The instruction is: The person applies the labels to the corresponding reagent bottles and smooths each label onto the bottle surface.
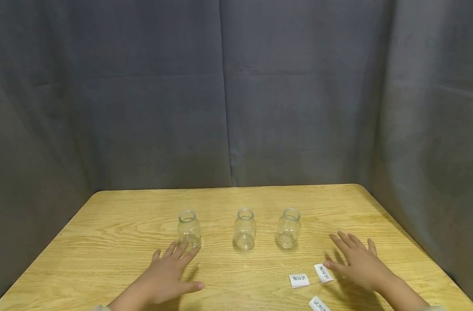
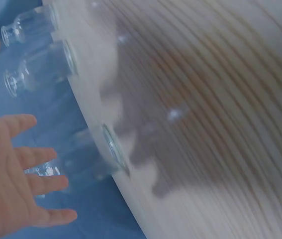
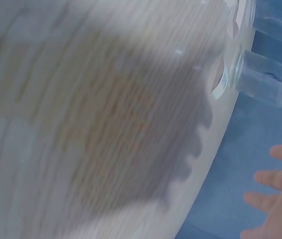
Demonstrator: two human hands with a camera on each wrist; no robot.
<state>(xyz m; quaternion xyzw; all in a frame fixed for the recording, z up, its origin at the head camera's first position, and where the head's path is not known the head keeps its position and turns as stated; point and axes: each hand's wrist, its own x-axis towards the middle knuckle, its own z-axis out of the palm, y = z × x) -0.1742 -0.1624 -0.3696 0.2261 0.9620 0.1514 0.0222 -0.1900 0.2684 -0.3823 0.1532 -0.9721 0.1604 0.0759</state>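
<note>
Three clear glass jars stand upright in a row on the table: a left jar (image 1: pixel 189 229), a middle jar (image 1: pixel 245 231) and a right jar (image 1: pixel 288 231). My left hand (image 1: pixel 164 276) is held over the wood with fingers spread, its fingertips overlapping the base of the left jar in the head view. Nothing is in it. On the right, my right hand (image 1: pixel 361 264) is also spread and holds nothing; its thumb overlaps the edge of a white label (image 1: pixel 323 273) with dark printed characters. Two similar labels lie near it, one to the left (image 1: pixel 299 280) and one lower down (image 1: pixel 319 303).
The light wooden table (image 1: pixel 116 233) has rounded far corners. Dark grey curtain (image 1: pixel 151 108) hangs behind it and along both sides. Both hands cast shadows on the wood, seen in the wrist views.
</note>
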